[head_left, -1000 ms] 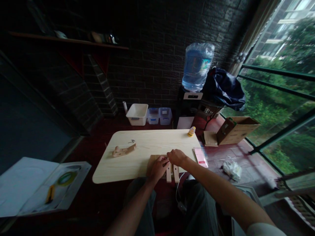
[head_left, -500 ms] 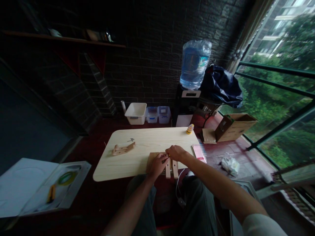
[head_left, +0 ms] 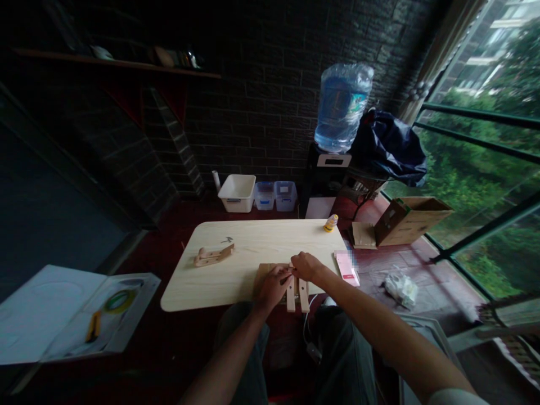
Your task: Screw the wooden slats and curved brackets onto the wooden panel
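Note:
Both of my hands meet at the near edge of a pale wooden table [head_left: 244, 242], over a brown wooden board [head_left: 262, 273]. My left hand [head_left: 272, 287] is closed, its fingers pinched on something too small to make out. Touching it from the right, my right hand [head_left: 306, 266] is also closed, its fingertips on a small piece I cannot name. Two light wooden strips [head_left: 297, 299] with dark holes stick out below my hands, past the table edge. A joined wooden piece [head_left: 214, 256] lies at the table's left, near some small dark metal parts [head_left: 226, 240].
A yellow-capped bottle [head_left: 331, 223] stands at the table's far right corner, and a pink and white booklet [head_left: 347, 268] lies at the right edge. An open white case [head_left: 126, 320] is at the left. Tubs [head_left: 237, 193], a water dispenser [head_left: 323, 183] and a cardboard box [head_left: 407, 220] stand beyond.
The whole view has shifted slightly, so most things sit a little further right. Both hands remain together over the wooden pieces, with only slight finger movement.

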Demonstrator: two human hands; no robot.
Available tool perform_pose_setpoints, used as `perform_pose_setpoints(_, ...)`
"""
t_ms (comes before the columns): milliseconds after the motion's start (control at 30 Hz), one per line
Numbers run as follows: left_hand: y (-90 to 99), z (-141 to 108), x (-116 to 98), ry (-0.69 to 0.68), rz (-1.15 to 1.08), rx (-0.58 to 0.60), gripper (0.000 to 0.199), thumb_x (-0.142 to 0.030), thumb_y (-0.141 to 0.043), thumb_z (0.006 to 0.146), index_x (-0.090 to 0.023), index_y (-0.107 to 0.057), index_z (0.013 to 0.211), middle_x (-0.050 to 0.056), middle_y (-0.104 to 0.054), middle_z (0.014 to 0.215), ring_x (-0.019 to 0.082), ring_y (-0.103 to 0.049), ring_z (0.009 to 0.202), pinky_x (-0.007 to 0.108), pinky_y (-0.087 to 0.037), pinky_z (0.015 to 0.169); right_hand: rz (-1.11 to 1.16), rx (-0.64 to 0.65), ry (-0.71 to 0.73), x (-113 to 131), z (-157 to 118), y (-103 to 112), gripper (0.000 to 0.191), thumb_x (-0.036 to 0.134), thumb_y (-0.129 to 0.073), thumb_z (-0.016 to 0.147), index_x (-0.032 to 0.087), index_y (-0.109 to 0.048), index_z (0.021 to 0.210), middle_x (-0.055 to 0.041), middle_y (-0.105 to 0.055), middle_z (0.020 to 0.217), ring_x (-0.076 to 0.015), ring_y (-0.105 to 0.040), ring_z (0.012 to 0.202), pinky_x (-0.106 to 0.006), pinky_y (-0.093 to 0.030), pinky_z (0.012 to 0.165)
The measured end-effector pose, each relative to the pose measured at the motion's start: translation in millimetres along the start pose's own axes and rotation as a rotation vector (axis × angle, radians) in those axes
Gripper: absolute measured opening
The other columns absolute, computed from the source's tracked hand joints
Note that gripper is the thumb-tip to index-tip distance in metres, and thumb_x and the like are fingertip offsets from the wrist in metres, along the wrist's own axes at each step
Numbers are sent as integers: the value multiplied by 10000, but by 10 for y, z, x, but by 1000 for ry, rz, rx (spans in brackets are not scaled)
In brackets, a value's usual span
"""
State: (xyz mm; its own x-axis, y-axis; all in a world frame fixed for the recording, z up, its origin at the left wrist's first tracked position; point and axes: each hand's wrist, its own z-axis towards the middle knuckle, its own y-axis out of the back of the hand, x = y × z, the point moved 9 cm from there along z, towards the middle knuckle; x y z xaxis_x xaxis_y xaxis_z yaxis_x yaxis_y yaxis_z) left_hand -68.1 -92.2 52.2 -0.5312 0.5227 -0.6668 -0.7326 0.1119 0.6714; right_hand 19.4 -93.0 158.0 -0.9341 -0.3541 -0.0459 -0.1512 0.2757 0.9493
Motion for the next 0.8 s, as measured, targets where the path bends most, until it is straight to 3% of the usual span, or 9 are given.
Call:
perform_pose_setpoints(167, 4, -5, 6, 0, 11, -9, 154, -236, -649, 920, -259, -770, 1013, 41, -690, 1068, 173, -663, 1019, 329, -550, 967, 53, -12, -109, -22, -61, 12, 339, 314, -536, 981, 66, -698, 1145, -223, -739, 1117, -291, -723, 1056, -326, -573, 826)
perform_pose_setpoints(333, 33, -4, -19, 16, 2, -24, 167, -230, -653, 913, -274, -768, 1025, 29, -695, 1085, 155, -676, 986, 303, -564, 947, 25, -21, 20, 62, -113, 49, 339, 223, -586, 928, 104, -641, 1241, -179, -759, 1083, -285, -744, 999, -331, -580, 780)
perform_pose_setpoints(533, 26, -10, -19, 28, -8, -43, 143, -247, -666, 911, -268, -770, 1007, 34, -705, 1098, 158, -676, 977, 303, -569, 931, -64, -21, 138, 69, -109, 78, 272, 220, -543, 960, 114, -682, 1168, -172, -761, 1105, -265, -736, 1040, -314, -561, 835)
perform_pose_setpoints(800, -11, 1, -11, 32, -16, -13, 142, -223, -660, 914, -267, -769, 995, 28, -689, 1038, 156, -656, 982, 307, -561, 930, 2, -8, 70, -65, -13, -87, 326, 325, -548, 978, 100, -688, 1168, -190, -757, 1102, -282, -727, 1061, -323, -549, 871)
